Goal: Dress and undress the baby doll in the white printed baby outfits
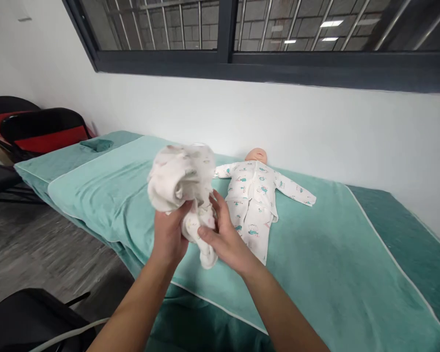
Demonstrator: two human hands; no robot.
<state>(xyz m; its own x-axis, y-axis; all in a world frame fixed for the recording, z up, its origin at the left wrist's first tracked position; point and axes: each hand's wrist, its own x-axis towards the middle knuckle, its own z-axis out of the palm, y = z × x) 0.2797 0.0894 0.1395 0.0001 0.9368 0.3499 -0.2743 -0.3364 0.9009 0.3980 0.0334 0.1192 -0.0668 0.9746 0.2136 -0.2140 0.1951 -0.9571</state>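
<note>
Held up over the bed is a bunched white baby garment (183, 181) with a faint print; its exact kind is hidden by the folds. My left hand (170, 230) is closed around its lower left part. On the other side, my right hand (223, 232) pinches a hanging, sleeve-like end between thumb and fingers. Just beyond my right hand, a baby doll (256, 155) lies on its back, dressed in a white printed top (253, 181) and matching trousers (253, 225). The doll's arms are spread out sideways.
A green cloth (315, 274) covers the bed, which stands against a white wall under a barred window (223, 58). Red and black chairs (47, 132) are at the far left. A black chair (33, 318) and a pale cable (73, 332) are at the lower left.
</note>
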